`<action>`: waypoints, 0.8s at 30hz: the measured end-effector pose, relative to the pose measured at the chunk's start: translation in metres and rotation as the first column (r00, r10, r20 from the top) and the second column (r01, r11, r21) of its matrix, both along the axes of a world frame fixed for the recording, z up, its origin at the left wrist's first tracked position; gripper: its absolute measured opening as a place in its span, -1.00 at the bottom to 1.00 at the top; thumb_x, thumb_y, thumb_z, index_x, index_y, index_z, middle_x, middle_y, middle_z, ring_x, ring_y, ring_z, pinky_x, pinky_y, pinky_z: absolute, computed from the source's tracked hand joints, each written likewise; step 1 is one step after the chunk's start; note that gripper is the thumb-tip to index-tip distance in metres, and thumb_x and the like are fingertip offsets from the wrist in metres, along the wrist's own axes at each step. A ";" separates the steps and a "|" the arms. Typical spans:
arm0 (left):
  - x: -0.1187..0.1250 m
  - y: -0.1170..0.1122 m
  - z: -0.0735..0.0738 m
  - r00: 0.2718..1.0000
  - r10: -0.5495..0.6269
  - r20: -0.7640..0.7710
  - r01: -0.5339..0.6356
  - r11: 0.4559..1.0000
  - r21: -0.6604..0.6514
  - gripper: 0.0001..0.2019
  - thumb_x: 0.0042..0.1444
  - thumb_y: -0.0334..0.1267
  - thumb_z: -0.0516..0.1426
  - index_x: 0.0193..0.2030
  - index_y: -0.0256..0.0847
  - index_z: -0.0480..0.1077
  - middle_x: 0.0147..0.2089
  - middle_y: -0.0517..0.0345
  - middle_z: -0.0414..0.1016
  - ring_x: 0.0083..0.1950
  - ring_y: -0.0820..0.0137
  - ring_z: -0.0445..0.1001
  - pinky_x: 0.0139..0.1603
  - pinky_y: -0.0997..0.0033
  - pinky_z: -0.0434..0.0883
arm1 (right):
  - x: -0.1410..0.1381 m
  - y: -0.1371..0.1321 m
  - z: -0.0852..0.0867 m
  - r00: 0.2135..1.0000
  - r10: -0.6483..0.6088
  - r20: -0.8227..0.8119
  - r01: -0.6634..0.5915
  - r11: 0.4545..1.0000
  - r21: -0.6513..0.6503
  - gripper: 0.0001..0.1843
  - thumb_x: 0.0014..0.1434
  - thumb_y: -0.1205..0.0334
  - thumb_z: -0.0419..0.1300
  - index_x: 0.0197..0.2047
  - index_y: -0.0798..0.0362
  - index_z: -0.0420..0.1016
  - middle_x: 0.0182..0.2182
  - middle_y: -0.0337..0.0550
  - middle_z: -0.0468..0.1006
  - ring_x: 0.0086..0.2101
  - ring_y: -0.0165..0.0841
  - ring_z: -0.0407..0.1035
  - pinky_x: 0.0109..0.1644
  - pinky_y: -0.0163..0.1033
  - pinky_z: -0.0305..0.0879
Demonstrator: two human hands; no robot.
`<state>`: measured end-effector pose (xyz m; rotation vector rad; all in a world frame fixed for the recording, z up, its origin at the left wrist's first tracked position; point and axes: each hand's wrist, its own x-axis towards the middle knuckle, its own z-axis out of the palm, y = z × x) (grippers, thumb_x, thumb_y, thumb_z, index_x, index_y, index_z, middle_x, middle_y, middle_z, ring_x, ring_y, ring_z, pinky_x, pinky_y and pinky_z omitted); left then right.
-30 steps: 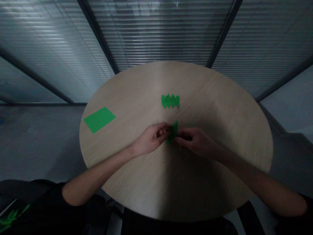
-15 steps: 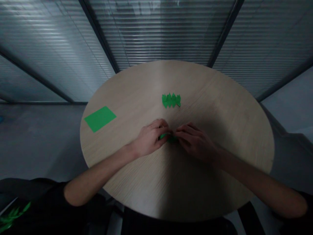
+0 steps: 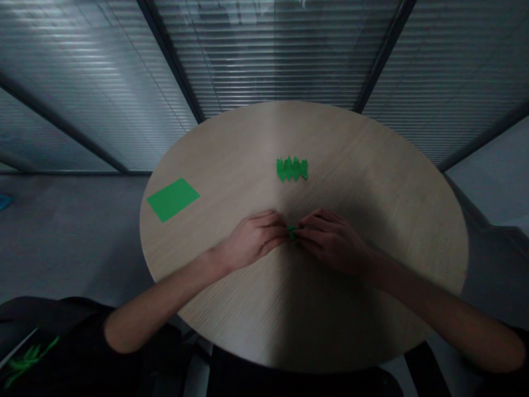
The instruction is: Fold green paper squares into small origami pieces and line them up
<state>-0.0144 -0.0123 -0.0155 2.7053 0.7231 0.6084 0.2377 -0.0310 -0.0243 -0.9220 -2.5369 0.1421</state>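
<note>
The left hand (image 3: 254, 240) and right hand (image 3: 333, 241) are curled closed, pinching a small folded piece of green paper (image 3: 292, 232) between them, near the middle of the round wooden table (image 3: 363, 182). It should be light, soft and easily creased, so its folded edges look the surest hold.

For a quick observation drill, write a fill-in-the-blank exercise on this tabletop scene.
The left hand and right hand pinch a small folded piece of green paper between their ____.
A flat rectangular green sheet lies on the ____ side of the round wooden table.
A jagged row of folded green paper lies ____ the hands, nearer the table's far edge.

Missing words: fingertips; left; beyond.
</note>
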 end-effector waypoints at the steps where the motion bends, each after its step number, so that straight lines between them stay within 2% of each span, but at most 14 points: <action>1: 0.000 0.000 -0.001 1.000 0.000 -0.003 0.000 1.000 0.006 -0.65 0.53 -0.19 -0.02 -0.03 -0.26 0.58 -0.08 -0.04 0.59 -0.04 0.23 0.56 0.05 0.22 0.53 | -0.001 0.000 0.000 1.000 -0.010 -0.004 0.009 1.000 -0.003 -0.76 0.46 0.25 0.15 -0.04 0.01 0.67 -0.11 -0.03 0.66 -0.08 -0.16 0.43 0.09 -0.01 0.43; 7: 0.000 -0.002 -0.002 0.998 0.018 -0.064 -0.014 0.998 0.068 -0.63 0.53 -0.18 -0.05 -0.02 -0.27 0.56 -0.08 -0.05 0.58 -0.04 0.21 0.54 0.04 0.21 0.53 | -0.003 0.001 -0.002 1.000 -0.020 -0.012 0.020 0.998 0.060 -0.79 0.46 0.26 0.15 -0.05 0.02 0.64 -0.13 -0.04 0.66 -0.09 -0.17 0.42 0.09 -0.03 0.36; 12: 0.002 -0.003 0.000 0.997 0.024 -0.071 -0.018 0.996 0.086 -0.65 0.53 -0.21 -0.05 -0.01 -0.29 0.54 -0.08 -0.06 0.57 -0.06 0.21 0.53 0.01 0.20 0.54 | -0.003 0.001 -0.002 1.000 0.019 0.004 -0.019 0.994 0.106 -0.78 0.47 0.29 0.12 -0.09 0.07 0.61 -0.17 -0.04 0.65 -0.14 -0.18 0.40 0.04 -0.06 0.35; 17: 0.003 -0.004 -0.002 0.999 0.044 -0.022 -0.042 0.998 0.055 -0.68 0.50 -0.16 0.03 -0.06 -0.27 0.56 -0.05 -0.09 0.54 -0.03 0.19 0.51 0.00 0.20 0.53 | -0.005 0.002 -0.001 0.998 -0.002 0.066 -0.002 0.998 0.061 -0.78 0.48 0.29 0.09 -0.11 0.07 0.59 -0.19 -0.02 0.61 -0.16 -0.16 0.40 0.04 -0.03 0.35; 21: 0.005 -0.006 -0.003 0.998 0.063 0.005 -0.063 0.998 0.021 -0.71 0.49 -0.26 0.02 -0.06 -0.30 0.56 -0.11 -0.09 0.53 -0.07 0.21 0.50 -0.03 0.23 0.53 | -0.007 0.003 -0.003 0.999 -0.020 0.044 0.020 1.000 0.003 -0.77 0.47 0.29 0.08 -0.12 0.10 0.56 -0.20 0.01 0.59 -0.16 -0.16 0.41 0.05 -0.01 0.38; 24: 0.007 -0.007 -0.001 0.995 0.103 0.015 -0.102 0.993 -0.054 -0.76 0.46 -0.30 0.05 -0.07 -0.29 0.54 -0.10 -0.06 0.53 -0.05 0.21 0.51 -0.01 0.23 0.52 | -0.009 0.004 -0.004 0.998 -0.062 -0.002 0.061 0.994 -0.086 -0.79 0.46 0.30 0.08 -0.17 0.09 0.54 -0.21 0.00 0.58 -0.16 -0.17 0.43 0.07 -0.01 0.39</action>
